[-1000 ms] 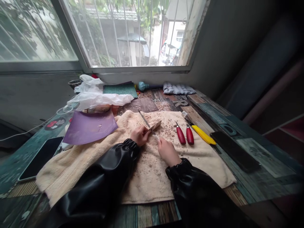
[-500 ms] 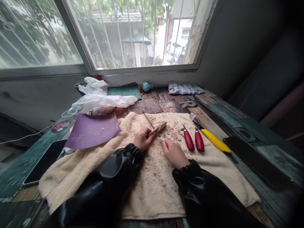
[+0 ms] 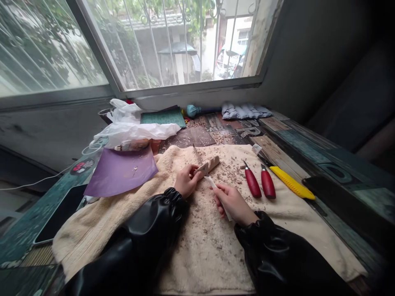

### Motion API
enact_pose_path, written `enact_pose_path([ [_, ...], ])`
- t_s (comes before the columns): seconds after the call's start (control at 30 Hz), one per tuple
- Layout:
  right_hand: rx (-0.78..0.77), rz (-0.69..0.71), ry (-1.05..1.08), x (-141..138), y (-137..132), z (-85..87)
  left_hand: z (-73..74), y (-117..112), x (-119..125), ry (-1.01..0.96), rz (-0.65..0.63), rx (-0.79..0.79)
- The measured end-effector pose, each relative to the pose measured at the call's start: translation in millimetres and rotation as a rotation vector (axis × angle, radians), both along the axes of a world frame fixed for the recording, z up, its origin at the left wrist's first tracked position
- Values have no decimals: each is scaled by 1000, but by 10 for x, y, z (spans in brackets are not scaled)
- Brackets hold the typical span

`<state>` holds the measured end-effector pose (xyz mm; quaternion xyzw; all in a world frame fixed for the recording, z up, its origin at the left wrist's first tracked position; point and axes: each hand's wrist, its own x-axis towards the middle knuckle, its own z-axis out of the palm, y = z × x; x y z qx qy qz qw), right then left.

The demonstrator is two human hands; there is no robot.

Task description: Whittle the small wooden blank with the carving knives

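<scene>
My left hand [image 3: 186, 181] is closed round a small piece of wood [image 3: 210, 164], holding it just above a beige towel [image 3: 197, 242] strewn with shavings. My right hand [image 3: 232, 202] grips a thin pale-handled carving knife [image 3: 216, 190], whose tip touches the wood near my left fingers. A slim metal tool [image 3: 196, 153] lies on the towel just behind the wood. Both arms wear glossy black sleeves.
Two red-handled knives [image 3: 260, 185] and a yellow utility knife [image 3: 291, 186] lie right of my hands. A purple sheet [image 3: 121, 170], white plastic bags [image 3: 135, 130], a green mat [image 3: 163, 117] and a phone [image 3: 58, 211] sit left. A dark strop [image 3: 345, 205] lies far right.
My right hand has turned so the knife handle shows and has drawn back a little toward me. The camera has tilted, shifting the whole view.
</scene>
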<state>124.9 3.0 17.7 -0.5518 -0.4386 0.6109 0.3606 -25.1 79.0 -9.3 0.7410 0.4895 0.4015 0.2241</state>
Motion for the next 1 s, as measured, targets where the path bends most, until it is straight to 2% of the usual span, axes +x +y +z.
enact_pose_path([
  [0.27,77,26,-146,13,-22,-22,-8,0,7,-12,-13,9],
  [0.43,370,-12,-538,39,-30,-44,-14,5,11,-1,-21,-8],
  [0.53,442,-23,-664,39,-39,-42,-13,-1,10,4,-19,-18],
  [0.8,509,-46,-694,11,-48,-72,31,-35,1,42,-16,-49],
  [1.0,505,-49,-703,2,-62,-92,47,-41,6,16,-23,-68],
])
